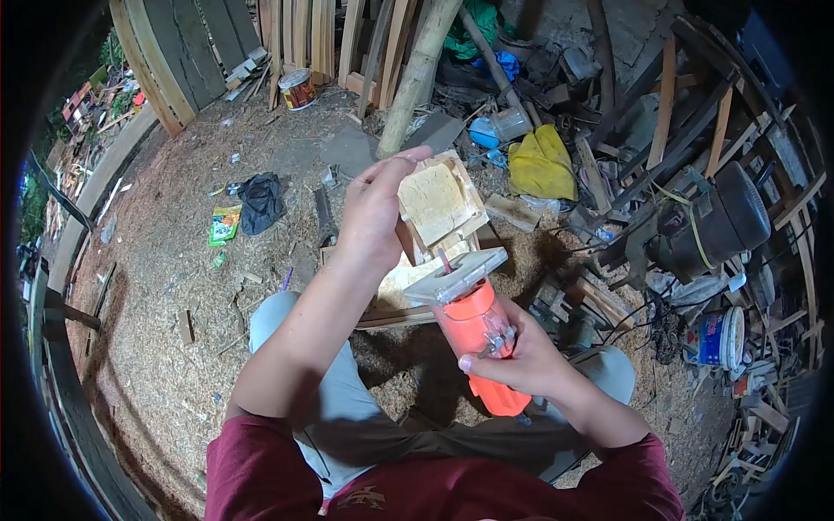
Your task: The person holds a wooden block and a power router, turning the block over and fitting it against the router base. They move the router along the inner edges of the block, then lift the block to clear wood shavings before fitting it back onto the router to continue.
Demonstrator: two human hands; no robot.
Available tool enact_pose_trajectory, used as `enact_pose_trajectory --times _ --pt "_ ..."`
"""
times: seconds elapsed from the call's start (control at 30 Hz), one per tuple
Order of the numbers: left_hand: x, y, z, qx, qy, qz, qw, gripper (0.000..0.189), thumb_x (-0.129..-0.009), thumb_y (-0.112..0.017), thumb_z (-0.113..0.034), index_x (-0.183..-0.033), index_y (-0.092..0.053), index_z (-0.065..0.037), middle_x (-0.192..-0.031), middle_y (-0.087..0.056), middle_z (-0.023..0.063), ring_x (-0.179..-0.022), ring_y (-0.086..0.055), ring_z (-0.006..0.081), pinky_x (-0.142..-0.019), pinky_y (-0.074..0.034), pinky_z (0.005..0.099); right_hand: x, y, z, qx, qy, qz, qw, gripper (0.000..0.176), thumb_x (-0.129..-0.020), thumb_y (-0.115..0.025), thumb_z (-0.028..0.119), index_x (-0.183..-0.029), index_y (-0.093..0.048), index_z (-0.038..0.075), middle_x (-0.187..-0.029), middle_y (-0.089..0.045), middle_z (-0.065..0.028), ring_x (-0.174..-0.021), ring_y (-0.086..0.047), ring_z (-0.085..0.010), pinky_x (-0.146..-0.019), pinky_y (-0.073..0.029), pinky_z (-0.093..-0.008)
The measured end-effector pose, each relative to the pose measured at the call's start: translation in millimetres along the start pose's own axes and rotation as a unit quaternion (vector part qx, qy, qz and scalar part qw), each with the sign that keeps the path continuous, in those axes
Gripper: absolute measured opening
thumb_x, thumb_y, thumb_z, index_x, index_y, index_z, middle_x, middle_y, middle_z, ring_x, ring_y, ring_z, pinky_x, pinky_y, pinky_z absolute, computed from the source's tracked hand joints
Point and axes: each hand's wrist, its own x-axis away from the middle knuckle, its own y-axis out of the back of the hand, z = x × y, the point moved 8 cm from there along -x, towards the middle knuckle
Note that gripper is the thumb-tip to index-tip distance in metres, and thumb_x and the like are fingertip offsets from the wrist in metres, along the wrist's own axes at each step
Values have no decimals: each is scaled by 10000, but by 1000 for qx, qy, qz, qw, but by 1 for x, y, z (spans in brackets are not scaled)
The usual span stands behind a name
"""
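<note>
My left hand [378,204] is wrapped round the left side of a pale wooden piece [439,201] with a recessed square face, holding it tilted up. In my right hand [512,352] is an orange power tool [472,334] with a clear flat base [456,275], tipped so that the base points up. A thin bit stands out of the base, close below the wooden piece. Between my knees, behind the tool, a low wooden surface [393,318] is partly hidden.
A wooden pole [419,78] leans beyond my hands. A yellow cloth [542,165] and scrap lie to its right. A paint tin [297,89] stands at the back, a black bag [260,204] lies left, and a white-blue bucket [717,339] stands right.
</note>
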Motion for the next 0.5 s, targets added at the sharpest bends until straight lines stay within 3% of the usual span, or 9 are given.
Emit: enact_pose_trajectory --times 0.13,0.23,0.33,0.5 --pt "1 -2 -2 10 2 -4 1000 312 -951 -630 -137 -1194 -718 37 -1148 -725 130 -1050 -707 206 -926 -573 349 1 0 -2 16 5 1 1000 583 -837 -879 167 -1303 -559 27 -1120 -648 -27 -1011 -609 -94 -924 -509 -303" --pt "-13 5 -5 16 -15 24 999 439 -1012 -516 -223 -1370 -588 20 -1283 -678 181 -1160 -698 287 -1018 -570 418 2 -1 -2 17 2 -2 1000 584 -838 -879 168 -1306 -558 27 -1125 -647 -30 -1014 -609 -97 -927 -510 -305" --pt "-19 13 -18 96 -24 -3 995 395 -960 -575 -179 -1281 -630 45 -1198 -708 170 -1082 -723 272 -986 -581 393 3 1 -2 23 1 -7 1000 600 -840 -878 164 -1325 -554 25 -1146 -651 -34 -1035 -615 -103 -944 -512 -311" --pt "-12 14 -39 105 -51 -6 993 478 -957 -565 -226 -1364 -557 23 -1295 -657 188 -1200 -674 304 -1023 -565 440 7 5 -4 1 -9 -18 1000 666 -833 -882 143 -1387 -535 16 -1213 -658 -50 -1090 -622 -111 -982 -510 -323"
